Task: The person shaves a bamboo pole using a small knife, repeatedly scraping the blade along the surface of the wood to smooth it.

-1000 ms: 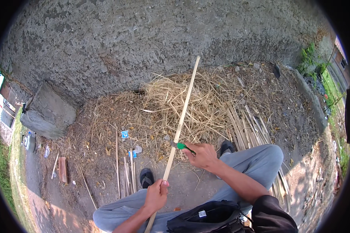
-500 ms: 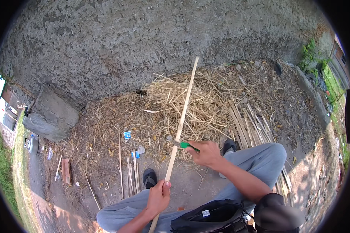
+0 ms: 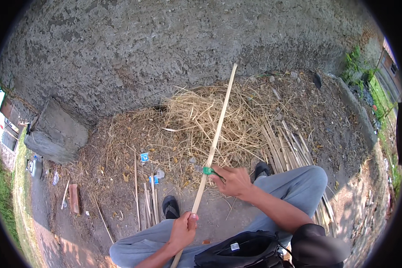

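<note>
A long pale bamboo strip (image 3: 220,118) slants up from my lap toward the wall. Low on it, my left hand (image 3: 182,231) is wrapped round the strip, thumb on top. Farther up, my right hand (image 3: 235,182) grips a green-handled knife (image 3: 208,170) laid across the strip; its blade is barely visible. Beneath the strip's upper half lies a heap of thin shavings (image 3: 196,111).
Several cut strips (image 3: 283,145) lie by my right foot, and more strips (image 3: 150,203) by my left. A concrete block (image 3: 58,131) stands at left against the rough wall (image 3: 165,44). A black bag (image 3: 236,250) rests on my lap.
The strip's far end has swung a little to the right. My right hand and the knife have shifted slightly and turned; my left hand keeps its hold.
</note>
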`<act>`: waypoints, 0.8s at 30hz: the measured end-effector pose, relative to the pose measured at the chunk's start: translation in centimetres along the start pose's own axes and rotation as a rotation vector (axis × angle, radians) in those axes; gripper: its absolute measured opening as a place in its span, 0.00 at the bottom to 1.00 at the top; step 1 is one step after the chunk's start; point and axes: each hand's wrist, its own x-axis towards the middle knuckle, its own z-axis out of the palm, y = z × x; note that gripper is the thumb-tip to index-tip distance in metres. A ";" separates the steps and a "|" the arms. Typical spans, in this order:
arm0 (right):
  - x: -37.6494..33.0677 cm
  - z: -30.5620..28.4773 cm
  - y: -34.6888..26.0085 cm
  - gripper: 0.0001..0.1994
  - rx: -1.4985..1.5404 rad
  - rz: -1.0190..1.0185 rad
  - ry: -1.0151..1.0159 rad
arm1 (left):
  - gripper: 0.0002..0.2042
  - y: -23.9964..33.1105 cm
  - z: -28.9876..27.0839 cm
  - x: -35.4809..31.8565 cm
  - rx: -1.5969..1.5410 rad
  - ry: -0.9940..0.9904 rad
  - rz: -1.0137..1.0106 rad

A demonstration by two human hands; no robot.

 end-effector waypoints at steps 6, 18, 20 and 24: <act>1.2 -0.4 2.6 0.15 -0.126 0.245 -0.062 | 0.13 -1.3 0.0 -0.3 -0.035 -0.038 -0.004; 0.3 -1.4 -0.6 0.16 -0.019 0.137 -0.191 | 0.13 -0.6 -0.1 0.1 -0.044 0.005 0.018; 0.2 -1.7 -1.2 0.16 0.032 -0.054 -0.235 | 0.13 0.4 -0.4 0.6 -0.070 0.037 0.080; 1.4 -0.3 1.5 0.14 -0.055 0.202 -0.060 | 0.13 -1.1 -0.7 0.7 -0.190 -0.030 0.013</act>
